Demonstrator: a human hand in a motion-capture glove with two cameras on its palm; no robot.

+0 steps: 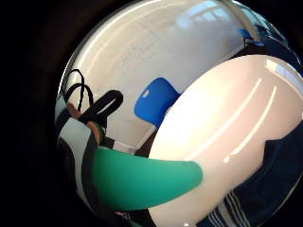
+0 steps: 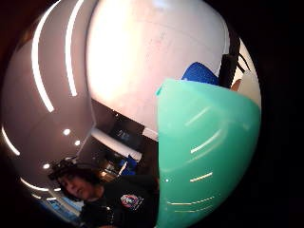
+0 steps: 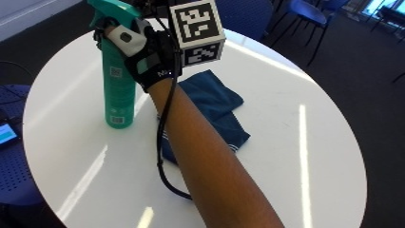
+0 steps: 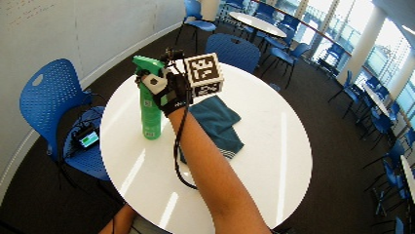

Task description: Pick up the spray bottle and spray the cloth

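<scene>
So the black-gloved right hand [image 3: 149,57] is wrapped around the neck of the tall green plastic spray bottle [image 3: 119,90], which looks like it's standing on the round white table [image 3: 303,142]. Lift and spray aren't done yet by my read; the dark blue folded cloth [image 3: 212,102] lies just beside it.

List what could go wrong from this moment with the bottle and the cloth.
1. The gloved right hand grips the tall green spray bottle only near its top while its base still looks to be on the white table; it may tip or swing when lifted.
2. The blue cloth lies partly under the forearm, so spray may hit the arm or table instead.
</scene>
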